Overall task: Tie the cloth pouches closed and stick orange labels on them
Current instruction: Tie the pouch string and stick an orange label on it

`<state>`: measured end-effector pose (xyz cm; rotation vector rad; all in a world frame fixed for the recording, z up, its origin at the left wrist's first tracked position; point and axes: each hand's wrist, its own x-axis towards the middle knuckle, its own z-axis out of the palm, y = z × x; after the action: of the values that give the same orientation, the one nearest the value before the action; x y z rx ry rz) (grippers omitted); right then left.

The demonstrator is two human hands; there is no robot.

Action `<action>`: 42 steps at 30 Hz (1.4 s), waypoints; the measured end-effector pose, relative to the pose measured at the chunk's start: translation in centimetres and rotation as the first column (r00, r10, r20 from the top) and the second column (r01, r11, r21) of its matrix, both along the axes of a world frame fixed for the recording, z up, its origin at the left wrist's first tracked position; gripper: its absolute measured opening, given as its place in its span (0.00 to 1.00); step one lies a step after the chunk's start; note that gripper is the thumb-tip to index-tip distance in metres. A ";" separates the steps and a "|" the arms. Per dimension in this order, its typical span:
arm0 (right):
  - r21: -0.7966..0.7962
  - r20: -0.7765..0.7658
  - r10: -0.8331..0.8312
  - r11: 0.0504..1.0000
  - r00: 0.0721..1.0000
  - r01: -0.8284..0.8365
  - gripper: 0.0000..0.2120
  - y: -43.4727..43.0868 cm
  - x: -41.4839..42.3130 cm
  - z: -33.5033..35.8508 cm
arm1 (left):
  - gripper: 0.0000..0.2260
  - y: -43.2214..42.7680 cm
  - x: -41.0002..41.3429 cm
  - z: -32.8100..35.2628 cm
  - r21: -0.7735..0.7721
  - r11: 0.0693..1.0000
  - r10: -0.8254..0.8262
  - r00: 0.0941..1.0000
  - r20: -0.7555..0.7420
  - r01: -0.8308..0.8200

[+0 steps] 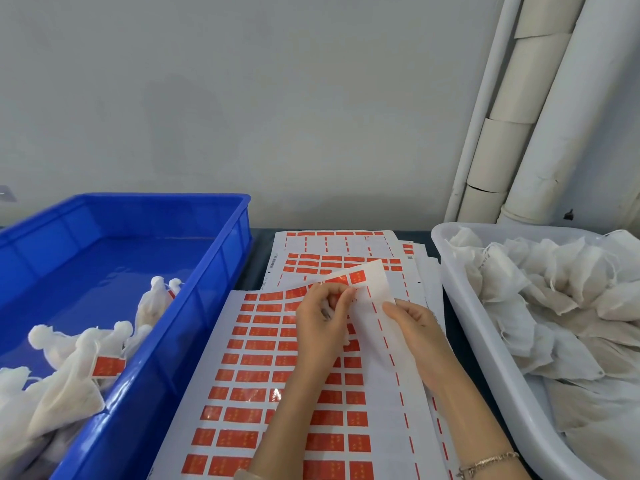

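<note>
A sheet of orange labels [263,375] lies in front of me on a stack of similar sheets. Its far right corner [372,277] is curled up off the stack. My left hand [320,323] pinches at an orange label near that lifted corner, fingers curled, with something white partly hidden in its palm. My right hand [414,327] rests on the sheet's right margin, fingertips holding the paper down. Tied white cloth pouches [79,355], one with an orange label [108,366], lie in the blue bin [194,327] on the left.
A white tub [460,320] on the right is heaped with untied cloth pouches [561,289]. More label sheets [343,247] fan out behind the top one. White pipes [540,109] run up the wall at the back right.
</note>
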<state>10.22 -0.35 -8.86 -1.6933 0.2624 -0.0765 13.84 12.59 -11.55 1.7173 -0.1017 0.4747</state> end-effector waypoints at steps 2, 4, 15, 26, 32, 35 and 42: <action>0.004 -0.004 -0.007 1.000 1.000 0.007 0.08 -0.2 0.1 -0.3 | 0.02 0.1 0.1 0.1 -0.027 1.000 0.007 1.000 -0.029 -0.008; 0.023 -0.006 -0.012 1.000 1.000 0.012 0.07 -0.4 0.3 -0.5 | 0.01 0.3 0.2 0.2 -0.039 0.999 0.022 0.998 -0.055 -0.024; 0.064 -0.012 -0.061 0.996 0.998 0.061 0.09 -1.3 1.3 -2.3 | 0.03 2.6 0.1 1.5 -0.068 0.997 0.039 0.998 -0.052 -0.042; -0.258 0.325 0.136 0.965 0.936 -0.051 0.13 0.3 0.7 -1.8 | 0.02 2.2 -0.3 1.0 0.206 0.934 -0.274 0.955 -0.111 0.292; -0.143 0.312 -0.021 0.987 0.950 0.068 0.08 -0.7 0.9 -2.6 | 0.09 2.4 -0.5 1.0 0.011 0.924 -0.375 0.913 -0.160 0.382; 0.002 0.293 -0.045 0.999 0.955 0.047 0.06 -1.2 1.4 -2.5 | 0.19 2.4 -0.3 0.8 -0.164 0.884 -0.463 0.863 -0.201 0.437; 0.096 0.158 0.276 0.951 0.948 -0.293 0.10 -0.7 1.5 -1.7 | 0.17 2.8 -0.2 0.6 -0.155 0.825 -0.564 0.807 -0.176 0.543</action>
<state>11.75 -1.02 -10.52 -1.5831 -0.0857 0.0326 13.62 15.35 -10.97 1.5392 -0.4078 -0.1447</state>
